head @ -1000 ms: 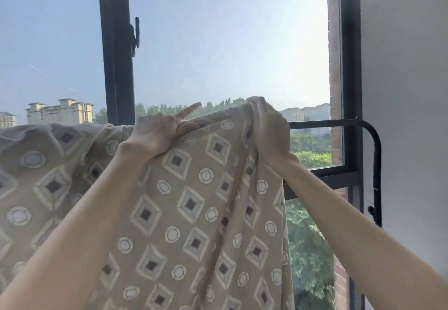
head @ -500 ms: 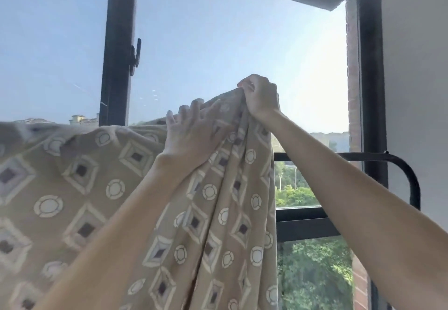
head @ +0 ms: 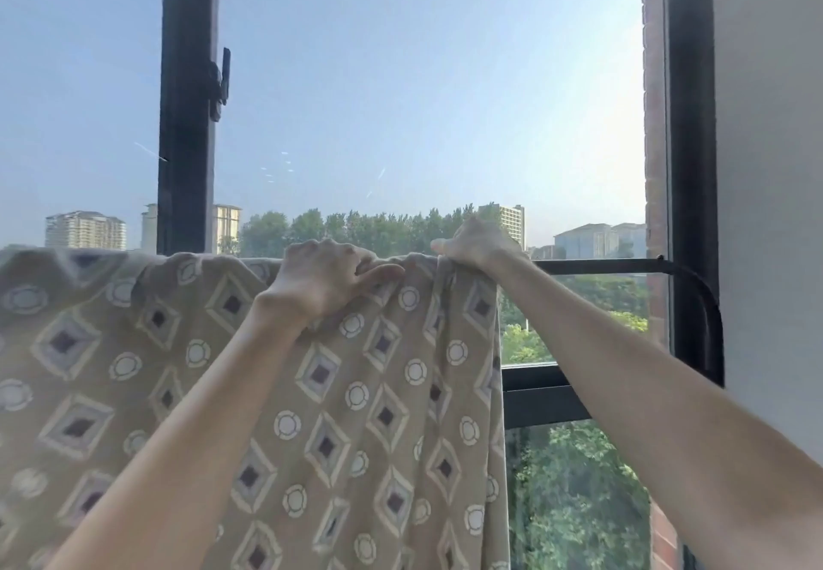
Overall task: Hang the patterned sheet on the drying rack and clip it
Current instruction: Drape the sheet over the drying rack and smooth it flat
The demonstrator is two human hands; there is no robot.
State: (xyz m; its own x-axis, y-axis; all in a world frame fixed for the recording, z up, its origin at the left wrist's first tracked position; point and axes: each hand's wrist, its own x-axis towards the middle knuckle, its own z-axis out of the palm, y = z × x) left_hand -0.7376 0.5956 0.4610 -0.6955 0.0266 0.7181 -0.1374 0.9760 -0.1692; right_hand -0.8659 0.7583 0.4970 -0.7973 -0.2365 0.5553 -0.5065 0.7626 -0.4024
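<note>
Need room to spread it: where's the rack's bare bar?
Head view, right side: the bare bar runs from the right hand, gripping the sheet, to the window frame.

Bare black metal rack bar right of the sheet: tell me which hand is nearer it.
Right. The right hand grips the beige diamond-patterned sheet at its edge, where the bare black metal rack bar begins; the left hand grips the sheet's top farther left.

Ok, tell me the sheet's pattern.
Tan sheet with dark-centred diamonds and white rings, clearest in the head view.
</note>
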